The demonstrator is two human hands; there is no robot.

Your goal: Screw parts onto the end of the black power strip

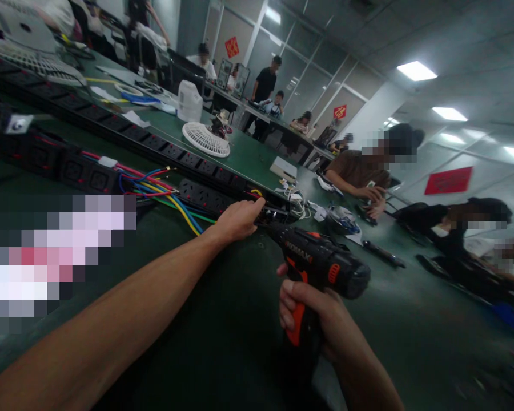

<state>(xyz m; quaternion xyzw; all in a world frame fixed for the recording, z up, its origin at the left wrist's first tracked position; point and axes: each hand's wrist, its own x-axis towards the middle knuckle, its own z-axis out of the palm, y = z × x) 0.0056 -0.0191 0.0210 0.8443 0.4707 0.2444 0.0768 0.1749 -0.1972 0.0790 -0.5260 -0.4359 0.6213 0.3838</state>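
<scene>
My right hand is closed round the grip of a black and orange cordless drill, a finger by its orange trigger. The drill's nose points at the near end of a long black power strip lying on the green table. My left hand reaches forward with its fingers curled on that end of the strip, right beside the drill's tip. Red, blue, yellow and green wires spill from the strip to the left of my left hand.
More black power strips run along the table's left. A white fan grille, a white jug and a white box lie further back. Several people sit or stand on the far right. A black tool lies near them.
</scene>
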